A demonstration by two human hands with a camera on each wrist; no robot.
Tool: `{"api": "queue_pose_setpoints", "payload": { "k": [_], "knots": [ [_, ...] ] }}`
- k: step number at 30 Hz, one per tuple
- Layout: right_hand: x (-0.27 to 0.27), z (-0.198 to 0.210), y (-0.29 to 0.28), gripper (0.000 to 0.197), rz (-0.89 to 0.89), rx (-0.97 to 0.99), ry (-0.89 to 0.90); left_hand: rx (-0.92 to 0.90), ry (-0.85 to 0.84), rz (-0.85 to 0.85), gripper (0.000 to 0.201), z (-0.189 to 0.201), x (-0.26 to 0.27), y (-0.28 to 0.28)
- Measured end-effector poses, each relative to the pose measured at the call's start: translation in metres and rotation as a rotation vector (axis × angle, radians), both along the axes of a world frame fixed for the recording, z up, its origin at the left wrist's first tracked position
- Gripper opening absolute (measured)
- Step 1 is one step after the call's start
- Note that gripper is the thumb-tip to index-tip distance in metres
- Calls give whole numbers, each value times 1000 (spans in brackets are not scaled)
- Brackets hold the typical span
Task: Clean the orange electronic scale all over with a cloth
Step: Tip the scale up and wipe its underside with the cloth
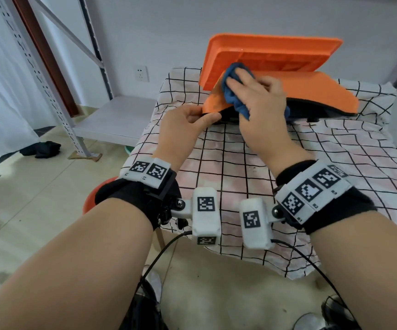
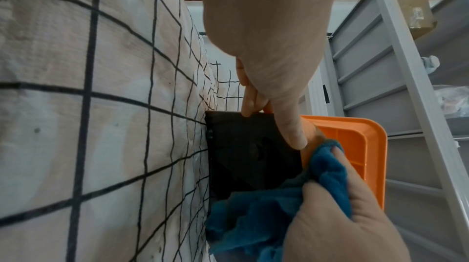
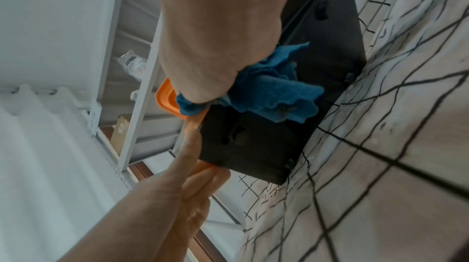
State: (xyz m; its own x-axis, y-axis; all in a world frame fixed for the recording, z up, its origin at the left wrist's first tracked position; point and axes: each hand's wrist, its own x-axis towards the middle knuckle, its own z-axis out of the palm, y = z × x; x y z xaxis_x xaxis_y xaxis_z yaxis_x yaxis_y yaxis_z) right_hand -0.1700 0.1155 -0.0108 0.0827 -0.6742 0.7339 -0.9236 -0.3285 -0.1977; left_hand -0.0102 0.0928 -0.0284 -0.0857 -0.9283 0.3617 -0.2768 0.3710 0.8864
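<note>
The orange electronic scale (image 1: pixel 311 91) lies on the checked tablecloth (image 1: pixel 288 163) at the far side of the table. Its black base (image 2: pixel 243 146) (image 3: pixel 253 142) faces me. Its orange weighing pan (image 1: pixel 271 58) (image 2: pixel 355 142) stands tilted up behind. My left hand (image 1: pixel 192 120) (image 2: pixel 264 105) (image 3: pixel 193 166) pinches the scale's near left corner, thumb along the edge. My right hand (image 1: pixel 252 91) (image 2: pixel 342 196) (image 3: pixel 203 55) holds a bunched blue cloth (image 1: pixel 235 91) (image 2: pixel 266 216) (image 3: pixel 274 95) and presses it against the scale where pan and body meet.
A grey metal shelf rack (image 1: pixel 78 91) stands left of the table, with a low white shelf board (image 1: pixel 114 117). Dark cloth (image 1: pixel 43 148) lies on the tiled floor. A wall socket (image 1: pixel 141 73) is behind. An orange basin (image 1: pixel 95 194) shows under the table's near left corner.
</note>
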Motion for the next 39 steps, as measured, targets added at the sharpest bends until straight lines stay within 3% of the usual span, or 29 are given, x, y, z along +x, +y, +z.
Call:
{"api": "queue_pose_setpoints", "payload": {
  "k": [4,8,12,19,30,39],
  "knots": [
    [-13,2,5,39,142,-33,102,1,14,2,28,-1,0,4],
    [-17,-1,5,35,40,-121,109,0,49,18,25,-1,-4,5],
    [7,13,3,47,-34,41,-20,-16,87,14,25,-1,-7,2],
    [25,23,7,48,-38,183,227,2,27,-64,26,-5,4,0],
    [12,-2,1,33,131,-113,297,-53,51,-13,19,-11,0,5],
    [7,-10,-1,26,209,-212,246,-53,86,17,28,-15,-2,3]
  ]
}}
